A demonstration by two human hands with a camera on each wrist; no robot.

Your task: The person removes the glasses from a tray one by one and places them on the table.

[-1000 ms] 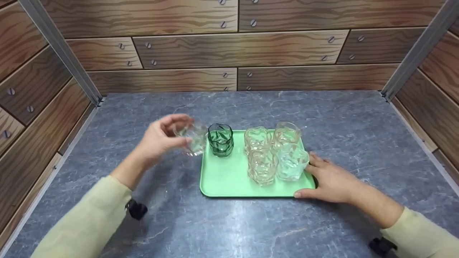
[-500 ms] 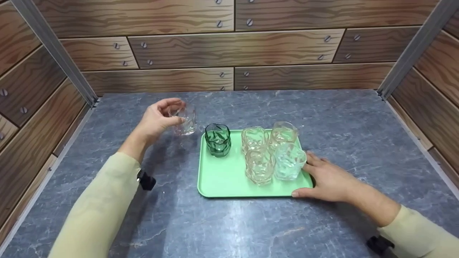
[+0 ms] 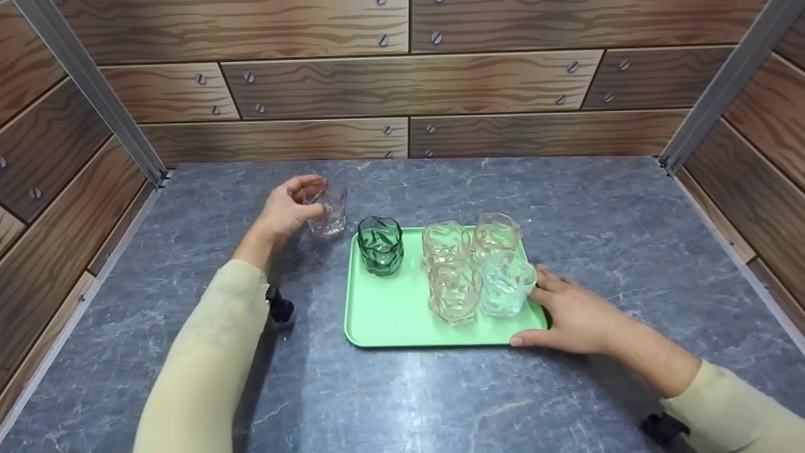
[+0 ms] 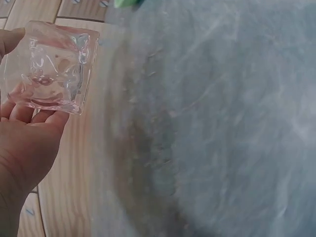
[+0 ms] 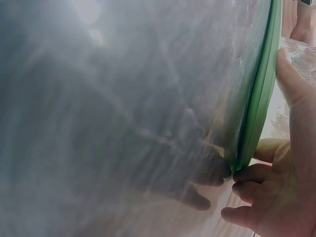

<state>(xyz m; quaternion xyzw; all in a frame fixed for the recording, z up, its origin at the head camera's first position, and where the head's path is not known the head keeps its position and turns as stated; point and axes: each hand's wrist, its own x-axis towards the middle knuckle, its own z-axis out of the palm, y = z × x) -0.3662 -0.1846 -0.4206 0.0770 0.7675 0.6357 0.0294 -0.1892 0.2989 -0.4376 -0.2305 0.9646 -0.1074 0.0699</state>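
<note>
Right hand [image 3: 575, 314], nearest: fingers lie relaxed along the near right corner of the flat mint-green plastic tray [image 3: 402, 314], thumb by its rim, gripping nothing.

On the tray: three clear faceted tumblers [image 3: 454, 290] clustered right of centre, one pale blue tumbler [image 3: 506, 283] beside them, one dark green faceted tumbler [image 3: 380, 245] at the far left corner.

Left hand [image 3: 286, 211], farther: fingers curled around a small clear faceted glass tumbler [image 3: 327, 209] at the grey marble-pattern tabletop [image 3: 440, 390], left of the tray.

Judgement: rigid, brittle, smooth-walled, moderately heavy; grip across the sidewall facets, not the rim.
</note>
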